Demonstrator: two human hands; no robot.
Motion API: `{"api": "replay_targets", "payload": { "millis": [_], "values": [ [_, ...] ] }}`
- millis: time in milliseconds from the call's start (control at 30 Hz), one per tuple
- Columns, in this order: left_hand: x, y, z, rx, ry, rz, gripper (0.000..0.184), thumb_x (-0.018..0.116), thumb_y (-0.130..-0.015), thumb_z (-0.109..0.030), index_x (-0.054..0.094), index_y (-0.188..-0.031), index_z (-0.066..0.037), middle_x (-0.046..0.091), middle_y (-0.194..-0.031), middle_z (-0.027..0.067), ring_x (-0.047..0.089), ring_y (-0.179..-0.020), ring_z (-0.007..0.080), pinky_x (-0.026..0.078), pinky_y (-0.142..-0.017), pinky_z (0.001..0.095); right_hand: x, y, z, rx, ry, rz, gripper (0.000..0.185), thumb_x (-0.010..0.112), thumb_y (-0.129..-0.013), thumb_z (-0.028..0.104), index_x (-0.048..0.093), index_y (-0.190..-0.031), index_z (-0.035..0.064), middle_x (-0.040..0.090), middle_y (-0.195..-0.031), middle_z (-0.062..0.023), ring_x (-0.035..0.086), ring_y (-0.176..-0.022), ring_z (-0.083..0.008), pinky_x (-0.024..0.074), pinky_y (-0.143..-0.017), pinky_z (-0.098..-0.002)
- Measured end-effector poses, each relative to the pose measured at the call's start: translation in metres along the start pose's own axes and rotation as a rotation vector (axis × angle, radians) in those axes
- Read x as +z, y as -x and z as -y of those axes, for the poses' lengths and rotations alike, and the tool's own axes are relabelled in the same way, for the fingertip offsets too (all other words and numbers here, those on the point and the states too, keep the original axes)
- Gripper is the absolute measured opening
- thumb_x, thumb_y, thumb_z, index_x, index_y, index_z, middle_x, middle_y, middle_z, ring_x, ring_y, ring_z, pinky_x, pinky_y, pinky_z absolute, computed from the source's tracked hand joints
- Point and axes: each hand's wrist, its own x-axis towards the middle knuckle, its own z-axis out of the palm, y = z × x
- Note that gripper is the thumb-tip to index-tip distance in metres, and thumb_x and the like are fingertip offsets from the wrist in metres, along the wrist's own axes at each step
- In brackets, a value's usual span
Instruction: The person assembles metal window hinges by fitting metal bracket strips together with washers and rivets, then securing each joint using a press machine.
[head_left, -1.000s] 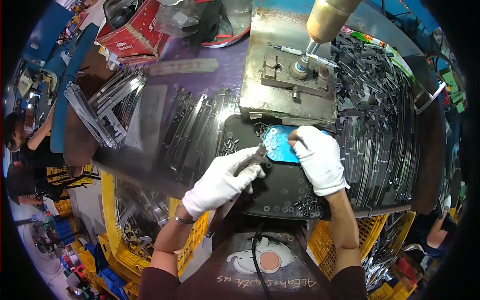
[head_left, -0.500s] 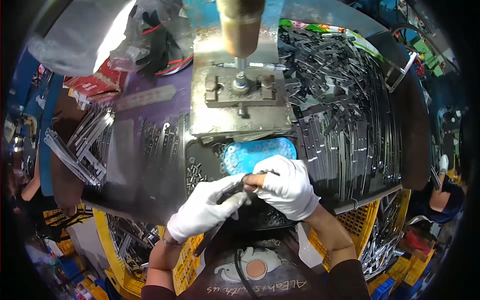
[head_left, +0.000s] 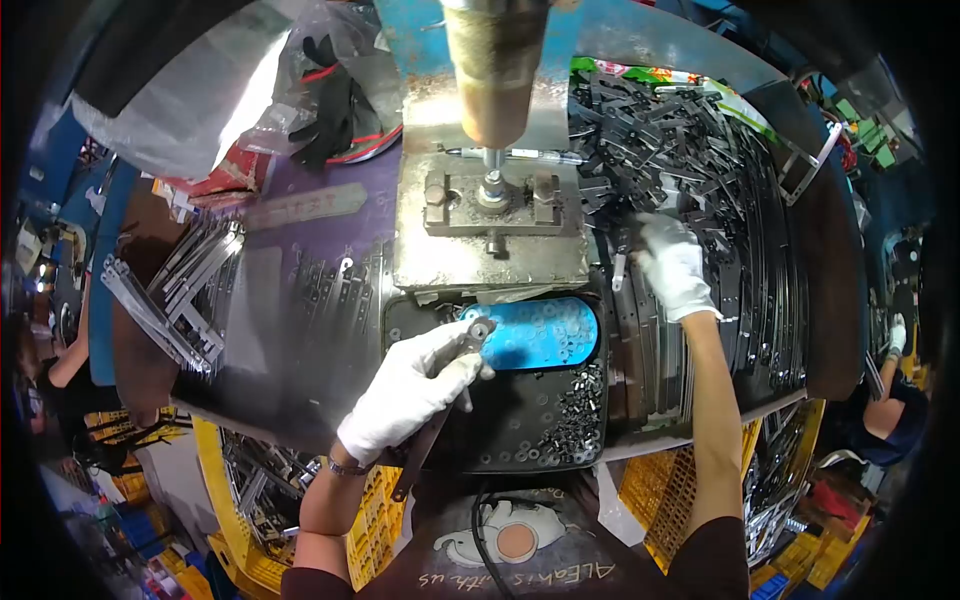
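Note:
My left hand [head_left: 405, 392], in a white glove, is closed round a dark flat metal strip [head_left: 425, 445] that slants down toward my lap. At the strip's upper end a small round washer [head_left: 480, 331] shows by my thumb and fingertips. Just behind them lies a blue tray [head_left: 545, 335] of loose washers. My right hand [head_left: 675, 268], gloved too, is over the metal strips [head_left: 655, 350] on the right. Motion smears its fingers, so I cannot make out whether they hold anything.
A press [head_left: 490, 205] with a thick ram stands behind the blue tray. Small rivet-like parts [head_left: 575, 410] and washers lie in a black tray [head_left: 500, 440]. Linked metal bars [head_left: 165, 310] are stacked at left. Yellow crates [head_left: 690, 490] stand below the table. A co-worker's arm [head_left: 885, 395] shows far right.
My right hand has left my left hand and moved right and away from me to the metal strips. My left hand still holds its strip, with the washer now visible.

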Motion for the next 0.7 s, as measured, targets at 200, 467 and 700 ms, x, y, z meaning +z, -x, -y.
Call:
{"api": "replay_targets", "payload": {
  "millis": [200, 467, 700],
  "values": [
    [0.005, -0.007, -0.012, 0.010, -0.033, 0.097, 0.038, 0.054, -0.090, -0.011, 0.048, -0.126, 0.000, 0.062, -0.088, 0.0060, 0.055, -0.066, 0.0076, 0.048, -0.057, 0.0212, -0.072, 0.035, 0.068, 0.324, -1.411, -0.071, 0.009, 0.065, -0.081, 0.008, 0.059, -0.085, 0.0037, 0.064, -0.073, -0.0047, 0.055, -0.057, -0.0100, 0.0490, -0.059, -0.0255],
    [0.008, 0.001, -0.023, 0.019, -0.013, 0.152, 0.039, 0.051, -0.092, -0.014, 0.045, -0.128, -0.001, 0.060, -0.090, 0.0058, 0.052, -0.061, 0.0066, 0.045, -0.057, 0.0201, -0.080, 0.057, 0.142, 0.285, -1.213, 0.107, 0.021, 0.069, -0.081, 0.013, 0.062, -0.095, -0.0018, 0.067, -0.071, -0.0040, 0.058, -0.059, -0.0060, 0.0457, -0.056, -0.0205],
    [0.005, -0.006, -0.022, 0.049, -0.111, 0.111, 0.042, 0.052, -0.091, -0.013, 0.044, -0.130, 0.000, 0.060, -0.087, 0.0049, 0.052, -0.060, 0.0068, 0.045, -0.055, 0.0205, -0.087, 0.043, 0.148, 0.410, -1.290, 0.134, 0.016, 0.065, -0.082, 0.008, 0.055, -0.089, -0.0004, 0.062, -0.063, -0.0069, 0.056, -0.051, -0.0078, 0.0426, -0.046, -0.0208]
  ]
}}
